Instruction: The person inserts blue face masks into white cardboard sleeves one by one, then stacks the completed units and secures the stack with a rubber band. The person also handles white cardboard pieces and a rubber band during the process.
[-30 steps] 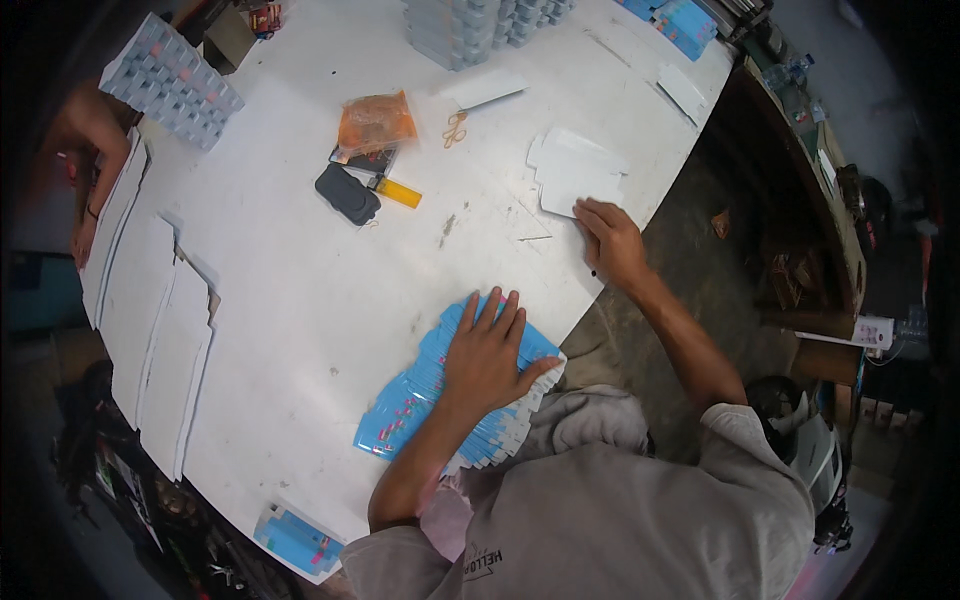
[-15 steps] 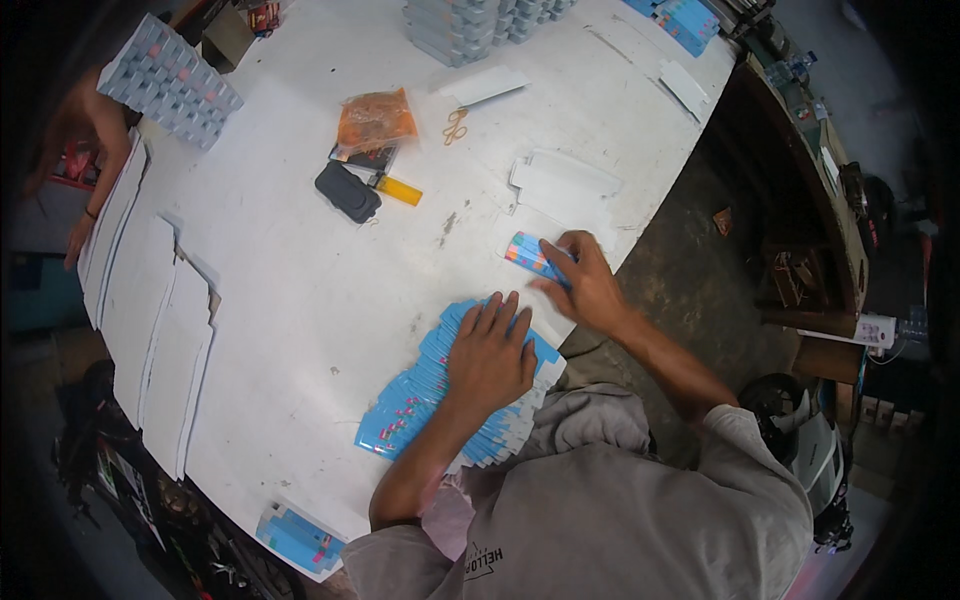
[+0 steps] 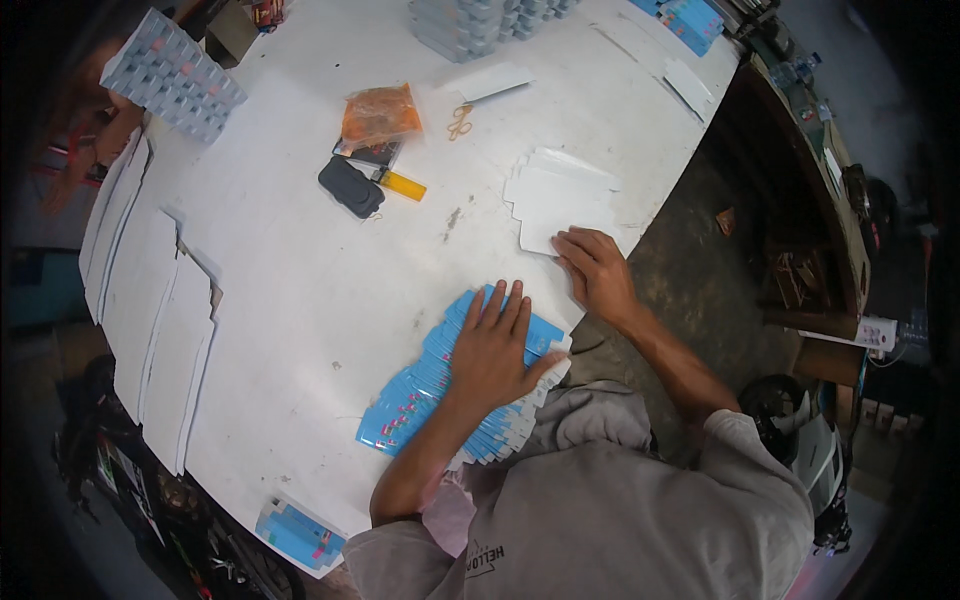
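Note:
A fan of flat blue printed carton blanks (image 3: 400, 405) overlaps along the table's near edge. My left hand (image 3: 490, 355) lies flat on the fan with its fingers spread. Farther off to the right, a few flat blanks (image 3: 560, 195) rest with their plain white sides up and their notched edges not quite lined up. My right hand (image 3: 597, 268) is at the near edge of these white blanks, its fingers closed on the rim of the nearest one; the thumb is partly hidden.
A dark case (image 3: 350, 187), a yellow lighter (image 3: 402, 185), an orange packet (image 3: 380, 115) and scissors (image 3: 459, 122) lie mid-table. Grey stacked cartons (image 3: 172, 75) stand far left, near another person's arm (image 3: 115, 130). White sheets (image 3: 170, 340) line the left edge.
The blue blank in my right hand has been turned white side up and laid with the white ones. My left hand stays on the fan, its thumb now spread wider.

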### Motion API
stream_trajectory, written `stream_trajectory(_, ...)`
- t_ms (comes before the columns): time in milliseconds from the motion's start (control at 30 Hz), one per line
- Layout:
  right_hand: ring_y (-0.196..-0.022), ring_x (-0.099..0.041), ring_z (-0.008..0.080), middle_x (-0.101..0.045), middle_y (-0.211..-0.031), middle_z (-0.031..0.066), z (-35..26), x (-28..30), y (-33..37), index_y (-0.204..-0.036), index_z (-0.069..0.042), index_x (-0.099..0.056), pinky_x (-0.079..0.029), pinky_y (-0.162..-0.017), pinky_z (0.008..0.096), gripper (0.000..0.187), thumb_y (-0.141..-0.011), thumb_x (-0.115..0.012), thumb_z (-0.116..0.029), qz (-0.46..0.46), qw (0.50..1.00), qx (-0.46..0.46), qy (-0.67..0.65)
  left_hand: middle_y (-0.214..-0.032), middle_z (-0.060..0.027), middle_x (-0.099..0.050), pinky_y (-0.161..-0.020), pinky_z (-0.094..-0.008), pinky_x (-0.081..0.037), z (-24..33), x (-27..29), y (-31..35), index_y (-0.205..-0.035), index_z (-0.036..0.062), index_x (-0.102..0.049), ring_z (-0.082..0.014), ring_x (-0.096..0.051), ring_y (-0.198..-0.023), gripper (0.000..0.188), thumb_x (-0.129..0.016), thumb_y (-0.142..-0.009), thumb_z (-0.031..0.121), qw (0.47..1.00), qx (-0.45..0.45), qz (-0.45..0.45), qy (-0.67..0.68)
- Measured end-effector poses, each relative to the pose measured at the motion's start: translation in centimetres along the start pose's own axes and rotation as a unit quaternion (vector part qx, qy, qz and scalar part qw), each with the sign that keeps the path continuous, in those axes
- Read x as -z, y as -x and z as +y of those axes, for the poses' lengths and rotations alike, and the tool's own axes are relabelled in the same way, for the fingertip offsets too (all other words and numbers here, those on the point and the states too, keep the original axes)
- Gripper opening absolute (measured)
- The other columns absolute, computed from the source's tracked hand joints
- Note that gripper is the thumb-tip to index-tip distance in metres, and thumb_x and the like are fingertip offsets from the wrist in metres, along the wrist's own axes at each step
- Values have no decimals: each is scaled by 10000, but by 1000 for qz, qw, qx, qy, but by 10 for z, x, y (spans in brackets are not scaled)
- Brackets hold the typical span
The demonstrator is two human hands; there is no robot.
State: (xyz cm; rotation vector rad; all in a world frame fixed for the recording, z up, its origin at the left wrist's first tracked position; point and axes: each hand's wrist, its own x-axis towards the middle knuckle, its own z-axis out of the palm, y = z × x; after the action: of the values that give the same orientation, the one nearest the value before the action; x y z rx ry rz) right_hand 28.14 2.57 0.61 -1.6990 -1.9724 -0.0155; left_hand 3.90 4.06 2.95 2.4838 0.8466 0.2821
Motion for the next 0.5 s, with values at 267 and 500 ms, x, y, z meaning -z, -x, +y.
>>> stream_trajectory(267,-850,-673,391,-687,-939,229,-19,2,-11,-1228,-4,-682,-514,-758,482,336,-898,-715,-53,-25,999,12,-22,-1558,-286,-482,-1227,-540,-299,1,-4,-3,-1496,-3,-535,-420,-399,-1498,555,-544,-996,238,998,10,63,15)
stream_trajectory(500,-847,-700,445,-701,-976,282,-42,7,10,-1183,13,-664,-554,-740,484,275,-909,-646,24,-204,951,-135,-189,-1621,-243,-407,-1263,-618,-182,-2,-8,-1,-1546,-44,-424,-425,-315,-1541,684,-605,-965,268,997,-30,-20,-61)
